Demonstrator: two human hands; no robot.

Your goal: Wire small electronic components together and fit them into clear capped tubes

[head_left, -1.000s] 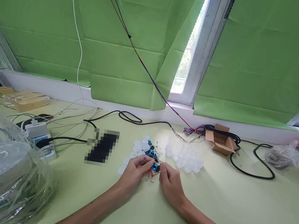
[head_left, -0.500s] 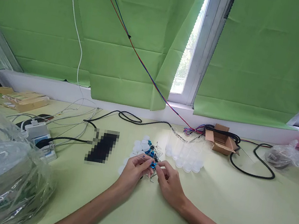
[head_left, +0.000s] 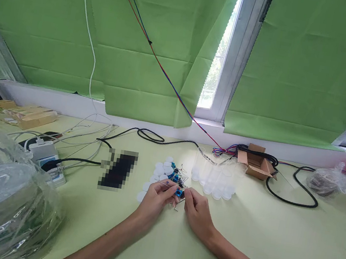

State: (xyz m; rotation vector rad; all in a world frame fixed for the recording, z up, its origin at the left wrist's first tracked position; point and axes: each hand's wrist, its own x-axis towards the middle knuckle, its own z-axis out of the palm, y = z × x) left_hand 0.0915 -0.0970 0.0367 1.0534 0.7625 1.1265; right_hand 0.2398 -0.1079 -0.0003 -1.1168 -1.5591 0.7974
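My left hand (head_left: 158,197) is closed on a small blue part (head_left: 179,192), held between thumb and fingertips. A thin metal rod sticks out to the left over the same hand's fingers. Close by on the right, my right hand (head_left: 196,205) has its thumb and forefinger pinched at the blue part's side; whatever lies between those fingertips is too small to make out. Behind the hands lies a loose pile of small blue and black parts (head_left: 176,175) with bent thin metal pieces. Several white round caps (head_left: 159,172) lie along its left side.
Several clear plastic tubes (head_left: 219,180) stand right of the pile, before an open cardboard box (head_left: 257,164). Black cable (head_left: 292,202) loops at the right. A pixelated dark object (head_left: 118,171), a power strip (head_left: 44,154) and a large plastic-wrapped bundle (head_left: 0,203) occupy the left.
My right hand's fingers have curled in tighter and shifted slightly right. The blue part in my left hand has turned or moved a little to the right.
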